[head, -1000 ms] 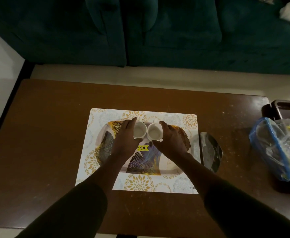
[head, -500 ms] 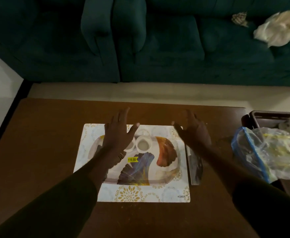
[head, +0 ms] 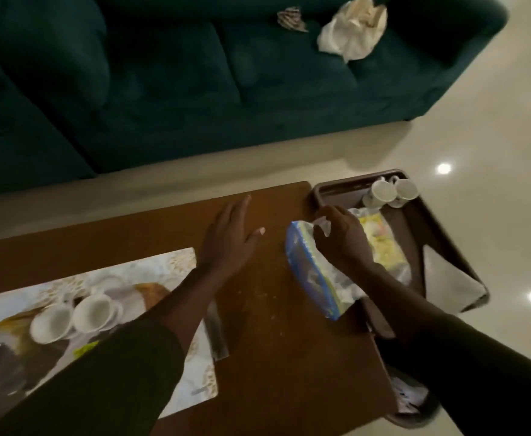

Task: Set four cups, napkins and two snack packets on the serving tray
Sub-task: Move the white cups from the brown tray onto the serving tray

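Note:
The patterned serving tray (head: pixel 152 291) lies at the lower left with two white cups (head: pixel 52 322) (head: pixel 94 313) standing side by side on it. Two more white cups (head: pixel 380 191) (head: pixel 407 188) stand in the far corner of a brown tray (head: pixel 327 188) at the right. A clear plastic bag (head: pixel 314 278) with a blue edge and yellow contents lies half on that brown tray. My right hand (head: pixel 342 237) rests on the bag, fingers pinching its top edge. My left hand (head: pixel 229 237) hovers flat over the table, fingers spread, holding nothing.
A silver packet (head: pixel 217 332) lies beside the white placemat (head: pixel 176 262) on the brown table (head: pixel 273 341). A grey folded napkin (head: pixel 449 278) lies in the brown tray. Beyond the table stands a dark green sofa (head: pixel 163 89) with a white cloth (head: pixel 352 29).
Both hands left the two cups on the serving tray and swung right. My right hand reached the plastic bag; the view turned right with them.

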`<action>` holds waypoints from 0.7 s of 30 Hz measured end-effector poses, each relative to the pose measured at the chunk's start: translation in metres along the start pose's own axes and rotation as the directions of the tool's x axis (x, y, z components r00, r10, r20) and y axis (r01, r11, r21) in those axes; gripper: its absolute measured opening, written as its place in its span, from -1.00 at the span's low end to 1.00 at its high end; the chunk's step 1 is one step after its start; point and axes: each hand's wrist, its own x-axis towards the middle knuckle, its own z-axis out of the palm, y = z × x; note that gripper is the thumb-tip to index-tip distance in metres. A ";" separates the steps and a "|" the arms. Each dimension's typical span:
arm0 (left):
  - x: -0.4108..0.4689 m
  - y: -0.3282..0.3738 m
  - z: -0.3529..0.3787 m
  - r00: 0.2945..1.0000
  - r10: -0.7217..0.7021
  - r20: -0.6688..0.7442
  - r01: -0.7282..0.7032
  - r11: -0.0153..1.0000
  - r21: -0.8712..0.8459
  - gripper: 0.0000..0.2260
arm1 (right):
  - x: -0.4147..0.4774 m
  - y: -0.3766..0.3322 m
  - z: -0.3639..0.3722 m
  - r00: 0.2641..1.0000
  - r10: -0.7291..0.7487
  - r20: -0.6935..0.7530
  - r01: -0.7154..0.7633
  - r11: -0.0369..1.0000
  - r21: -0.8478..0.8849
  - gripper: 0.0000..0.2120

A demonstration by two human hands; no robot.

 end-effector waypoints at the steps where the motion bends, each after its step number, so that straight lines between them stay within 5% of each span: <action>1: 0.009 0.013 0.012 0.999 0.008 0.037 -0.009 1.000 0.008 -0.38 | 0.001 0.014 -0.008 1.000 0.014 -0.011 -0.014 1.000 0.007 -0.80; 16: 0.095 0.141 0.144 0.966 0.067 0.249 -0.043 0.994 -0.099 -0.22 | 0.039 0.196 -0.071 0.968 0.242 -0.072 -0.246 0.968 -0.057 -0.68; 21: 0.142 0.180 0.189 0.962 0.033 0.272 -0.010 0.996 -0.087 -0.14 | 0.091 0.244 -0.076 0.949 0.312 -0.044 -0.309 0.949 0.065 -0.52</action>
